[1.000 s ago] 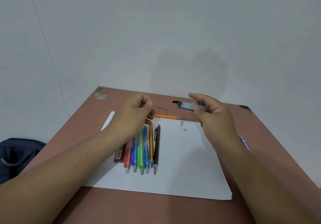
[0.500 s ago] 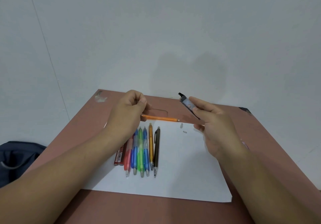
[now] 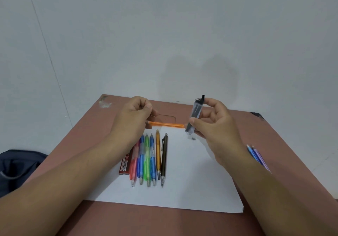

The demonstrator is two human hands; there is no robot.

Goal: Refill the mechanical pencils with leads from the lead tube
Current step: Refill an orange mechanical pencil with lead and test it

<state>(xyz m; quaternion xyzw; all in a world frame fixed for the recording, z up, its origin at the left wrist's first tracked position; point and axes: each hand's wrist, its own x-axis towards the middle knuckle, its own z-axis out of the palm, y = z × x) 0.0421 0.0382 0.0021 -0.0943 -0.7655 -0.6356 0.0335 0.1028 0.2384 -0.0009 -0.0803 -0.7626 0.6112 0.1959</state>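
My left hand (image 3: 133, 118) grips one end of an orange mechanical pencil (image 3: 167, 124), which lies level and points right. My right hand (image 3: 215, 126) pinches a clear lead tube (image 3: 195, 114) with dark leads inside, held nearly upright with its black cap at the top. The tube's lower end sits at the pencil's right tip. Below my left hand, several mechanical pencils (image 3: 150, 159) in red, blue, green, orange and brown lie side by side on a white paper sheet (image 3: 192, 180).
A red lead case (image 3: 125, 163) lies left of the pencil row. Two small caps (image 3: 192, 138) rest on the paper under the tube. More pencils (image 3: 256, 155), blue and purple, lie on the brown table (image 3: 274, 144) beside my right forearm. A dark bag (image 3: 16, 166) sits at the left.
My right hand has swung the lead tube from lying level to nearly upright and brought it to the orange pencil's tip. My left hand rose slightly with the pencil.
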